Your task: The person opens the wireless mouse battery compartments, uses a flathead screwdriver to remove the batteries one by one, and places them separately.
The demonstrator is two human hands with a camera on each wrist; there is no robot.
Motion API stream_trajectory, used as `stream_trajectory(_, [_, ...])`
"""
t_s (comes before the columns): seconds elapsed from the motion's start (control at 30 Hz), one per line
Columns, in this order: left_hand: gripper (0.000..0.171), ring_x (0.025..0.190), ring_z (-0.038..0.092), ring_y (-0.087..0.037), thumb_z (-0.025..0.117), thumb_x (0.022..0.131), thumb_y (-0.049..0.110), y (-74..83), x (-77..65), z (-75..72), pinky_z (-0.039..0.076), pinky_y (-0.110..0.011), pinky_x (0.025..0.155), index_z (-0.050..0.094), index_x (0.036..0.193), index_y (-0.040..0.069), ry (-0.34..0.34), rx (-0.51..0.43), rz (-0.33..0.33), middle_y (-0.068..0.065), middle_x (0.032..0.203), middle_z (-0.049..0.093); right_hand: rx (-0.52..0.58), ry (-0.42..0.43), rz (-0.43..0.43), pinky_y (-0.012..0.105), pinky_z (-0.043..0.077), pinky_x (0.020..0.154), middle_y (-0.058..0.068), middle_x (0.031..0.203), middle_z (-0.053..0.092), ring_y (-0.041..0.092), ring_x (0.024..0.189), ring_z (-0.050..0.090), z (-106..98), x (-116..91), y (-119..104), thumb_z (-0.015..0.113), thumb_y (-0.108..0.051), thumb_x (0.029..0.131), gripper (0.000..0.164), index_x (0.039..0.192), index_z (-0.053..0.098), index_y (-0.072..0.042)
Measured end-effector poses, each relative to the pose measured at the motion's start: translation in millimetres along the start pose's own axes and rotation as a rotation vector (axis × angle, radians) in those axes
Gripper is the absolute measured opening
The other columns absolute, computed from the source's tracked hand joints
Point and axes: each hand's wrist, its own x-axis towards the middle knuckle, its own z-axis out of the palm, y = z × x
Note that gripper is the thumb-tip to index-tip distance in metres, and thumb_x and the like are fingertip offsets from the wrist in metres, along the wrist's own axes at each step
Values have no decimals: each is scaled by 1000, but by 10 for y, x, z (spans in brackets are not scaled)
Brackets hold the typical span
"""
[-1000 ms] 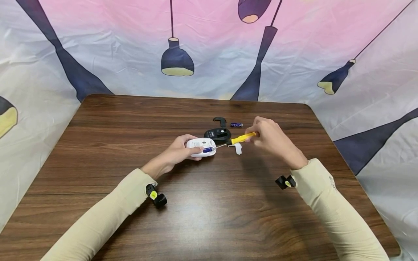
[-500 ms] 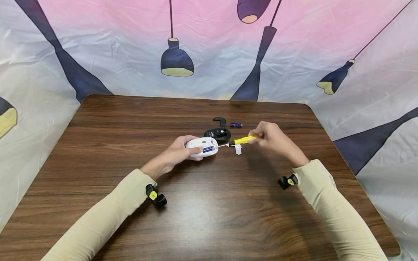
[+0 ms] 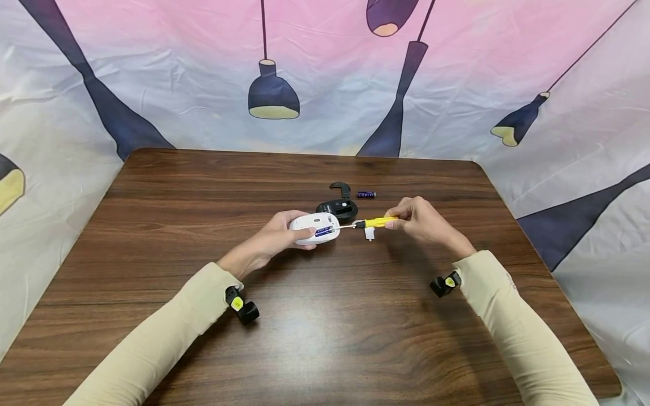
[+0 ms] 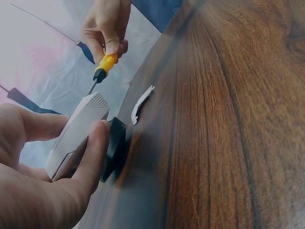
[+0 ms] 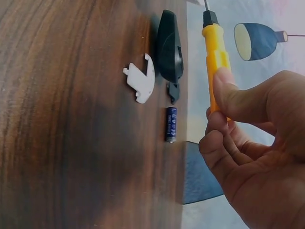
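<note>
My left hand [image 3: 279,231] grips a white computer mouse [image 3: 299,224], underside up, with the thumb lying across it. A blue battery [image 3: 322,232] sits in the mouse's battery compartment. From the right, my right hand [image 3: 421,220] pinches the yellow handle of a screwdriver [image 3: 374,223] between thumb and fingers. Its thin metal shaft reaches the battery's right end in the head view. In the left wrist view the mouse [image 4: 78,131] is held clear above the table, and the shaft passes behind its ribbed end.
Just behind the white mouse lies a black mouse [image 3: 339,208], underside up. Its curved black cover [image 3: 341,188] and a loose blue battery [image 3: 366,194] are farther back. The white battery cover [image 5: 140,80] lies on the wooden table [image 3: 304,316], below the screwdriver in the head view.
The screwdriver's handle has swung down toward the table's front and now lies nearly level across the view, the right hand lowering with it. The left hand and white mouse barely move.
</note>
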Motion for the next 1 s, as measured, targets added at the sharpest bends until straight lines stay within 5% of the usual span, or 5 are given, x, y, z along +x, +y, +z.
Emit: stream_trajectory(1.0, [51,102,63,-24,55,99,-5,47,-5,4,60,-30,89,35,146,-15,-74,-54,-17,-31,138,46,290,-55,152,27,49,58,14,98,66,20,72,52,220,20,270,73,-8,94,19,110,77,1])
